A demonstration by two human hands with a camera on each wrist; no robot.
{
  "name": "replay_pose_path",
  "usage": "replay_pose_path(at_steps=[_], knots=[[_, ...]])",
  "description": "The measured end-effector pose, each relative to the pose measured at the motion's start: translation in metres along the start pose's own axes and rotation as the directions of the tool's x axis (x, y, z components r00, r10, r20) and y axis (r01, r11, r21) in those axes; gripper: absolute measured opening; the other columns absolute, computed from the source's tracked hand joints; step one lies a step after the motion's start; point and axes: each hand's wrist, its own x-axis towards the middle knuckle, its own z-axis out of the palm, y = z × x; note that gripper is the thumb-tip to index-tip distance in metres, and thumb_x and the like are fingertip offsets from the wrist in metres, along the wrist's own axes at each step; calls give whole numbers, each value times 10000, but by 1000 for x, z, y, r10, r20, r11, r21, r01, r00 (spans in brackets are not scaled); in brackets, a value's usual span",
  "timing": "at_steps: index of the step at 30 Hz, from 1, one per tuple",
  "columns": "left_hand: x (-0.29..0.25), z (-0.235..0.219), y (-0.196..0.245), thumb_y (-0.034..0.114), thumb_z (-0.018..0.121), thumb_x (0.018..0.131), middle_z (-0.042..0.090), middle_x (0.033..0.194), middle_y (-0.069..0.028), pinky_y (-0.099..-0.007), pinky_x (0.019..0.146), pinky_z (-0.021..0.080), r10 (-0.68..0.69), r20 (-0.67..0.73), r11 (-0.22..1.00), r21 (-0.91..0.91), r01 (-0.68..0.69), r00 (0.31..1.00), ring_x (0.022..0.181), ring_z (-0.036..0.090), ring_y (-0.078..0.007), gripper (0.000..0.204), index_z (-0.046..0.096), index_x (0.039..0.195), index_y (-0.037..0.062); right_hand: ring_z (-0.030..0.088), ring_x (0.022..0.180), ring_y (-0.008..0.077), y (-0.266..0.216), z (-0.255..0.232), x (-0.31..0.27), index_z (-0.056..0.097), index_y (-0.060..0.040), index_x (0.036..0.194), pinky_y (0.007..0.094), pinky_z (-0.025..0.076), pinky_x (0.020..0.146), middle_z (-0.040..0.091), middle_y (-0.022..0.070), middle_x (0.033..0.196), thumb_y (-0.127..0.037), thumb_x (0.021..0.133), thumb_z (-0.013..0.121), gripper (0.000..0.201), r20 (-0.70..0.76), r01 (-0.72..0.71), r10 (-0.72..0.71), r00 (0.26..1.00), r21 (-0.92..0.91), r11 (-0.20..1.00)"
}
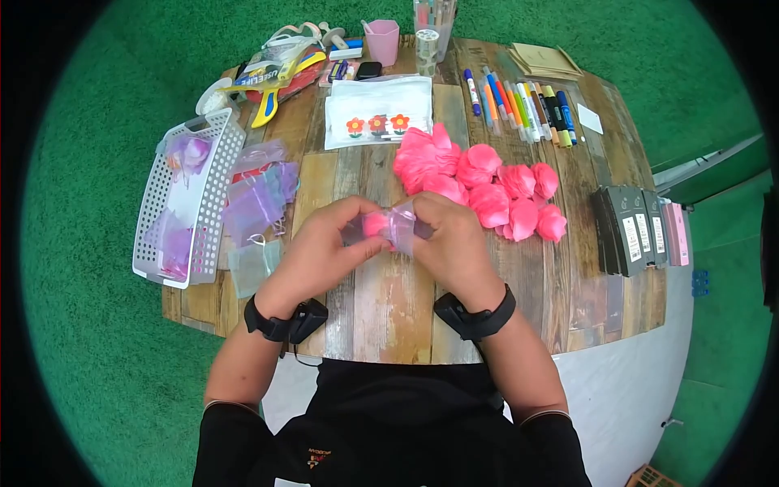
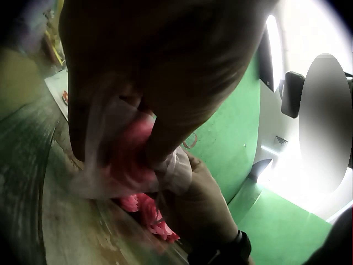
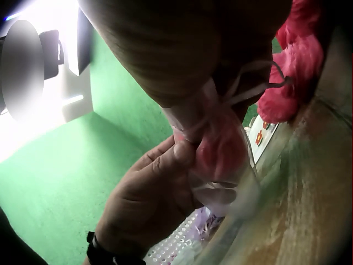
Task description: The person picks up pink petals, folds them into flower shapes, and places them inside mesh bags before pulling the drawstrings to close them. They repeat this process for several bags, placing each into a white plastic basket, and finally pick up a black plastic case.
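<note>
Between my hands, over the middle of the table, is a small sheer drawstring pouch (image 1: 402,231) with pink petals (image 3: 220,146) inside. My left hand (image 1: 329,243) pinches the filled part, its thumb pressing against the petals. At the gathered mouth, my right hand (image 1: 454,243) grips the sheer fabric. A thin ribbon loop (image 3: 256,94) hangs from the pouch in the right wrist view. Just beyond my right hand lie several stacks of pink artificial petals (image 1: 491,203). To the left of my left hand are purple and pale sheer pouches (image 1: 247,207), lying flat.
A white perforated basket (image 1: 207,215) with filled pouches stands at the left edge. Several markers (image 1: 527,109) lie at the back right, near a flower-printed white pouch (image 1: 377,101). Dark boxes (image 1: 625,231) stand at the right edge. A pink cup (image 1: 382,42) is at the back.
</note>
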Motion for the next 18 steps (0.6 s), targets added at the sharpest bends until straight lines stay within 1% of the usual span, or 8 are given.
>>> replay_pose_path(at_steps=[1, 4, 7, 8, 11, 13, 16, 18], knots=[[1, 1, -5, 158, 844, 934, 755, 1005, -76, -329, 827, 562, -22, -6, 999, -32, 21, 1000, 903, 703, -160, 299, 698, 1156, 20, 699, 796, 370, 0, -2, 1, 748, -1, 950, 441, 545, 715, 700, 166, 898, -135, 850, 849, 195, 17, -14, 14, 1000, 4, 1000], [1, 6, -14, 127, 822, 947, 740, 984, -40, -297, 816, 548, 0, -6, 984, -180, -2, 1000, 896, 665, -101, 260, 697, 1149, 23, 703, 798, 364, 3, -3, 1, 750, 7, 964, 431, 546, 716, 703, 169, 891, -121, 844, 854, 204, 42, -45, 44, 998, 8, 999], [1, 7, -15, 49, 778, 964, 726, 1051, 1, -259, 859, 538, -21, -2, 978, -210, 20, 1000, 960, 664, -70, 197, 695, 1142, 30, 710, 803, 360, 1, -9, 3, 755, 11, 990, 420, 550, 723, 708, 175, 888, -124, 849, 854, 219, 92, -106, 100, 991, 68, 992], [0, 7, -14, 46, 773, 963, 723, 1044, 4, -256, 857, 535, -19, -19, 984, -177, 16, 1000, 955, 660, -68, 188, 696, 1134, 30, 712, 805, 359, -1, -10, 3, 757, 12, 999, 417, 552, 726, 709, 177, 887, -127, 851, 854, 225, 117, -134, 122, 986, 98, 986], [0, 6, -11, 39, 763, 956, 716, 1025, 7, -250, 854, 528, -25, -64, 996, -91, 20, 998, 942, 654, -65, 178, 694, 1119, 28, 717, 813, 358, -3, -12, 4, 760, 12, 1016, 411, 557, 736, 718, 178, 898, -132, 873, 840, 218, 101, -148, 132, 986, 167, 975], [-1, 4, -10, 37, 764, 944, 714, 1013, 2, -252, 855, 525, -52, -87, 997, -55, 47, 995, 935, 657, -69, 193, 691, 1121, 25, 724, 840, 366, -1, -13, 4, 760, 10, 1025, 416, 564, 752, 733, 178, 937, -117, 873, 825, 209, 124, -93, 82, 989, 84, 992], [-2, 1, -6, 50, 786, 926, 720, 1036, -21, -281, 890, 535, -17, -70, 996, 84, 22, 997, 971, 671, -94, 227, 694, 1132, 28, 736, 906, 373, 3, -13, 3, 758, 5, 1038, 426, 580, 794, 757, 175, 1027, -89, 866, 801, 201, 138, -11, 10, 990, 9, 1000], [-2, 1, -2, 64, 805, 909, 727, 1069, -46, -314, 928, 537, 40, -72, 997, 70, -35, 997, 1015, 684, -142, 267, 700, 1151, 26, 741, 962, 375, 6, -12, 2, 757, 0, 1044, 431, 591, 832, 765, 166, 1101, -73, 855, 792, 205, 118, 40, -40, 992, -4, 999]])
